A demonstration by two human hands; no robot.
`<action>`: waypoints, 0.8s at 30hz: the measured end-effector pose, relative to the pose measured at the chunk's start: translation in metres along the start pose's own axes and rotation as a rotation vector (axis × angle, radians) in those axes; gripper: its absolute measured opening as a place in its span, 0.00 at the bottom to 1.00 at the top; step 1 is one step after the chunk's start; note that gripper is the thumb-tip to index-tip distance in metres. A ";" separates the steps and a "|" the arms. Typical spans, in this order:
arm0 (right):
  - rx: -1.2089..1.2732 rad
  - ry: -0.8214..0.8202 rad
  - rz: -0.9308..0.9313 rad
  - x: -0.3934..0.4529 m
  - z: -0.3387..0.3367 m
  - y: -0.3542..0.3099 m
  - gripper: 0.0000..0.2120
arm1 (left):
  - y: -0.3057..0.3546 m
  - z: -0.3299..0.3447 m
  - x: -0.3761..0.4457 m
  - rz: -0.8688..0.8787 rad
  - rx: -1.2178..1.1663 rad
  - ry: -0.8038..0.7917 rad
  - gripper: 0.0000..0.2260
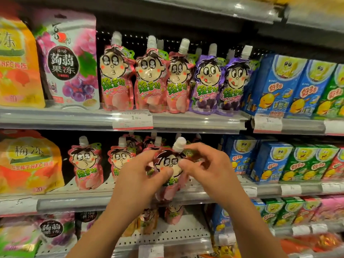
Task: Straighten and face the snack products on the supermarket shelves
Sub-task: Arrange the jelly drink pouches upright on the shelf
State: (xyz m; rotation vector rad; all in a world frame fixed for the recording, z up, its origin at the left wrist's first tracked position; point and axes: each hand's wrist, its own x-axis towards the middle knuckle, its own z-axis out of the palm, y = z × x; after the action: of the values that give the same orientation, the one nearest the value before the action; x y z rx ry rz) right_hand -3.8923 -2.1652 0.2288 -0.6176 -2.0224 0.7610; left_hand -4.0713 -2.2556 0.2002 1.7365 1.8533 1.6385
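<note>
A pink jelly pouch [170, 164] with a cartoon face and a white cap is held upright in front of the middle shelf [74, 202]. My left hand [141, 175] pinches its left side with thumb and fingers. My right hand [202, 164] pinches its right side just below the cap. Two more pink pouches [86, 162] stand on the same shelf to the left, with others behind my hands. On the upper shelf [55, 118] a row of three pink pouches [149, 75] and two purple pouches [206, 81] faces forward.
Large orange bags [28, 162] and a grape jelly bag [68, 60] stand at the left. Blue and green snack boxes [290, 161] fill the right side of each shelf. Price tags [132, 120] hang on the shelf rails. The lower shelf [176, 231] holds more pouches and bags.
</note>
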 end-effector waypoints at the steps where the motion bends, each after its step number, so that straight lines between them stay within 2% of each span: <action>1: -0.023 0.040 -0.028 0.003 -0.007 -0.005 0.10 | 0.012 0.002 0.007 0.033 -0.005 -0.007 0.08; 4: 0.009 0.162 -0.067 0.011 -0.035 -0.016 0.02 | 0.043 0.006 0.029 0.120 0.029 -0.070 0.10; 7: 0.008 0.234 -0.110 0.012 -0.066 -0.023 0.02 | 0.081 0.001 0.056 0.226 -0.045 -0.138 0.17; 9: -0.046 0.276 -0.133 0.010 -0.084 -0.025 0.02 | 0.106 -0.002 0.076 0.276 -0.073 -0.093 0.16; 11: -0.121 0.327 -0.129 0.005 -0.097 -0.023 0.02 | 0.130 0.002 0.099 0.353 0.050 -0.002 0.14; 14: -0.170 0.385 -0.085 -0.006 -0.110 -0.014 0.05 | 0.156 0.017 0.133 0.439 0.410 0.115 0.18; 18: -0.133 0.369 -0.029 -0.021 -0.126 -0.005 0.05 | 0.169 0.034 0.166 0.378 0.673 0.107 0.28; 21: -0.149 0.373 -0.023 -0.029 -0.139 -0.001 0.08 | 0.173 0.045 0.181 0.338 0.734 0.131 0.31; 24: -0.158 0.376 -0.019 -0.034 -0.150 0.002 0.10 | 0.178 0.058 0.187 0.431 0.703 0.178 0.28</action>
State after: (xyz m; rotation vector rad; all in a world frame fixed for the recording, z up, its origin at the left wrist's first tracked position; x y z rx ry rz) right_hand -3.7465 -2.1445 0.2746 -0.7686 -1.7465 0.4360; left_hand -3.9803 -2.1208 0.4094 2.4730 2.4869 1.3736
